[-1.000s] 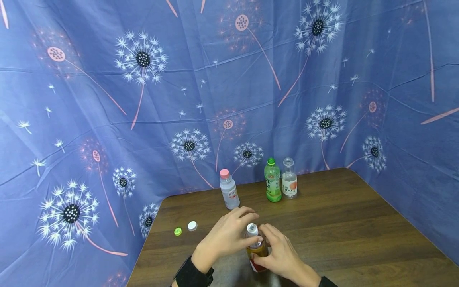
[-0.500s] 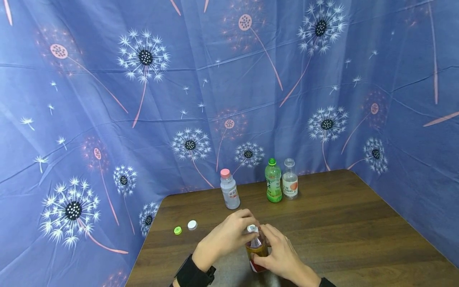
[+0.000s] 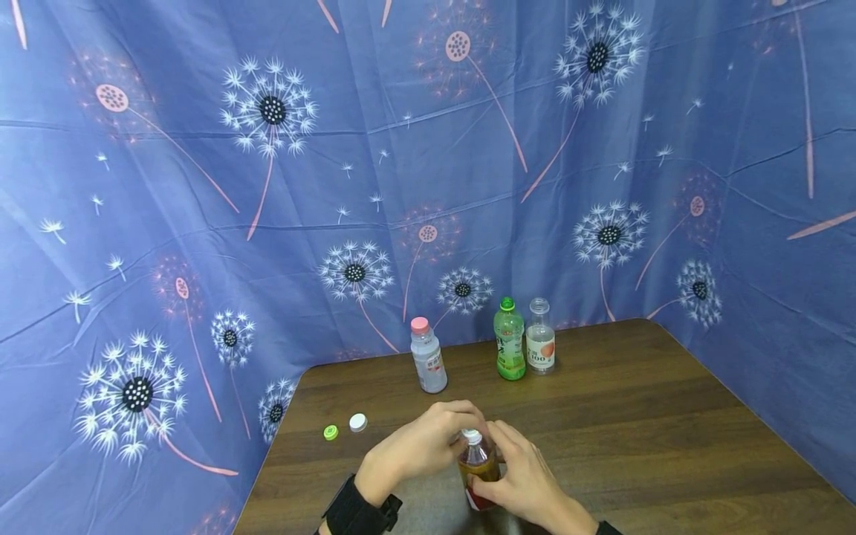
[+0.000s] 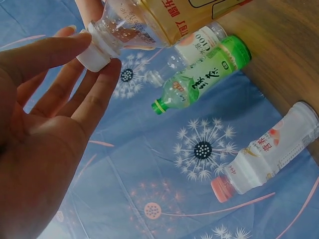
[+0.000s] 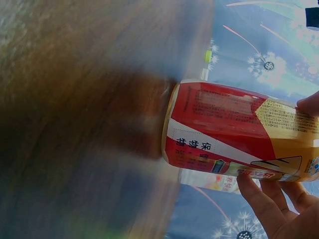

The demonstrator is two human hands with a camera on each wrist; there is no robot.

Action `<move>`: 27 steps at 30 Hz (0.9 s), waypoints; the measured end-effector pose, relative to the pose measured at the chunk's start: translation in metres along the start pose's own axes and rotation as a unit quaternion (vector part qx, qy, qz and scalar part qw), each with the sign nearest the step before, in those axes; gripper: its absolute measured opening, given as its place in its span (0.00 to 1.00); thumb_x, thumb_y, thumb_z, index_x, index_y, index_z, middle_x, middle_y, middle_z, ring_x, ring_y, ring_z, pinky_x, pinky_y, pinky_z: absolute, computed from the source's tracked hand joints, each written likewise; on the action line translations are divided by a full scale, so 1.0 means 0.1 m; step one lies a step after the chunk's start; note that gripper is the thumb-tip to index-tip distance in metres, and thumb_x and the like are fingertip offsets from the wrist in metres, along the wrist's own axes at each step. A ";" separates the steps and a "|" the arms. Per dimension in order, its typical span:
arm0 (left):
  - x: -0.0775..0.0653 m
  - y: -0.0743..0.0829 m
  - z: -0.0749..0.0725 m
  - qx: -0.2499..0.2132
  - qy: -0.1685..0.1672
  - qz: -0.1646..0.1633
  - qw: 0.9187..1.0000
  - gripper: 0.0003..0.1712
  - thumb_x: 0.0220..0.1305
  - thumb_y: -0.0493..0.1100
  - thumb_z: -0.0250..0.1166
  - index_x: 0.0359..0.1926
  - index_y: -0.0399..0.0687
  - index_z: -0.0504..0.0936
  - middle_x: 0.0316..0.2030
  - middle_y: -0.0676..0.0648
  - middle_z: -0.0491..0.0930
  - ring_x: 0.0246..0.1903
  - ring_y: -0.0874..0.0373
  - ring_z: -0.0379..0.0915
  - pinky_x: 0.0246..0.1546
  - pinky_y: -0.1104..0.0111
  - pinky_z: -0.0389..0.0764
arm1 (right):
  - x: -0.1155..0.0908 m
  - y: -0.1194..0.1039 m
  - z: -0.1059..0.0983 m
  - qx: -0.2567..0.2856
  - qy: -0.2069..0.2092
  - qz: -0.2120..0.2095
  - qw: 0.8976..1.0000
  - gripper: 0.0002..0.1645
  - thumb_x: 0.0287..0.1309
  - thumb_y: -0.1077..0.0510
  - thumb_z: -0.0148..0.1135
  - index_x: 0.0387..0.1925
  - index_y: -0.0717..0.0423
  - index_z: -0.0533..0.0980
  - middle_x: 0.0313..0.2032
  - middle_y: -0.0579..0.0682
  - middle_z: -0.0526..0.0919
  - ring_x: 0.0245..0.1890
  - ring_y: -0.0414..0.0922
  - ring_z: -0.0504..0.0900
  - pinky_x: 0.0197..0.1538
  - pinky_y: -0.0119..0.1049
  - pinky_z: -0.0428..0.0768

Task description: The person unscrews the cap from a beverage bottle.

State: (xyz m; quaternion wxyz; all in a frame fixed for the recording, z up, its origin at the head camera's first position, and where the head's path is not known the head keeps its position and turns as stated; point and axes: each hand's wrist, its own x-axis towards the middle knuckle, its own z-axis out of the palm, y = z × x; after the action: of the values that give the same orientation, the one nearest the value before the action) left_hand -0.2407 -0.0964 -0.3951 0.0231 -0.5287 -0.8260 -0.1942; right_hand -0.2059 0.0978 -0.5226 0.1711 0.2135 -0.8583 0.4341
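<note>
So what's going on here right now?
A person's right hand grips a red-and-yellow bottle while the left hand pinches the white cap at its neck. Behind stand a pink-capped bottle, a green bottle and an uncapped clear bottle. Off left lie a loose green cap and loose white cap.

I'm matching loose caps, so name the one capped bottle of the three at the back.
The whitish bottle, leftmost: its pink cap is on, while the green bottle and clear bottle stand uncapped.
</note>
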 end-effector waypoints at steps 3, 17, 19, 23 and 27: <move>-0.01 0.01 0.02 0.004 0.006 0.008 1.000 0.23 0.58 0.26 0.65 0.52 0.49 0.83 0.55 0.52 0.79 0.53 0.66 0.77 0.47 0.83 0.76 | -0.01 0.00 0.01 -0.001 -0.001 -0.001 1.000 0.42 0.42 0.53 0.81 0.60 0.33 0.73 0.49 0.29 0.75 0.48 0.37 0.83 0.41 0.25 0.83; 0.02 0.06 0.20 0.140 0.142 -0.123 0.972 0.22 0.59 0.62 0.72 0.40 0.51 0.82 0.34 0.55 0.77 0.27 0.70 0.70 0.26 0.79 0.72 | 0.00 0.01 0.03 -0.001 0.005 -0.003 1.000 0.45 0.41 0.53 0.82 0.61 0.29 0.71 0.50 0.28 0.76 0.46 0.33 0.83 0.41 0.26 0.84; 0.02 0.06 0.22 0.127 0.141 -0.123 0.974 0.18 0.59 0.58 0.74 0.38 0.51 0.82 0.33 0.55 0.77 0.26 0.72 0.69 0.25 0.81 0.70 | -0.01 0.02 0.03 0.000 0.003 -0.002 1.000 0.46 0.41 0.54 0.82 0.62 0.28 0.70 0.50 0.28 0.76 0.47 0.34 0.83 0.41 0.26 0.84; 0.01 0.07 0.23 0.099 0.132 -0.119 0.979 0.13 0.60 0.52 0.74 0.39 0.52 0.83 0.35 0.55 0.78 0.30 0.72 0.72 0.29 0.82 0.73 | 0.00 0.03 0.03 0.000 0.006 -0.007 1.000 0.47 0.41 0.55 0.82 0.63 0.28 0.70 0.50 0.28 0.76 0.47 0.33 0.82 0.41 0.26 0.84; 0.01 0.06 0.21 0.067 0.116 -0.105 0.985 0.12 0.62 0.48 0.74 0.43 0.50 0.84 0.39 0.55 0.80 0.36 0.70 0.77 0.35 0.82 0.77 | 0.00 0.04 0.03 -0.003 0.011 -0.014 1.000 0.47 0.40 0.55 0.82 0.62 0.29 0.70 0.50 0.27 0.76 0.47 0.32 0.82 0.41 0.26 0.84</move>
State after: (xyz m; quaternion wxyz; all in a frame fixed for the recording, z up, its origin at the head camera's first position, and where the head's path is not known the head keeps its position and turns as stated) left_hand -0.2323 -0.0860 -0.4120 0.1335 -0.4100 -0.8799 -0.1995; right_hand -0.2086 0.0973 -0.5268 0.1877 0.2203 -0.8547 0.4310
